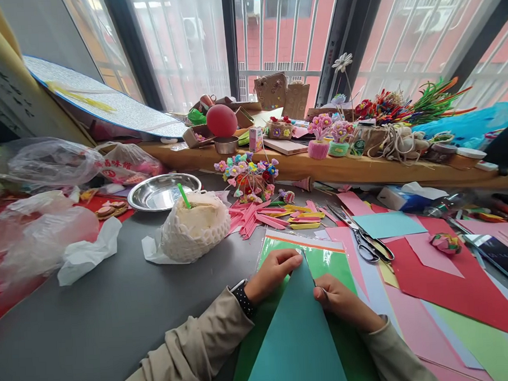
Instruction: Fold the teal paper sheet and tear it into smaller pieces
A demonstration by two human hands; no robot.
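A sheet of teal paper [297, 334], its upper part narrowing to a point, stands out in front of me. My left hand [275, 272] pinches its top tip between thumb and fingers. My right hand [341, 300] is closed around a small pair of scissors [308, 264]. Their thin dark blades lie along the paper's right edge near the tip, and most of the handle is hidden by my fingers. Below the paper lies a green pack [254, 348] in a clear plastic sleeve with an orange strip.
Large scissors [368, 244] lie among coloured paper sheets [434, 272] on the right. Left of my hands stands a coconut [199, 224] with a green straw in white foam net. Behind are folded paper strips [255, 215], a metal plate [143, 201] and pipe-cleaner flowers [247, 174].
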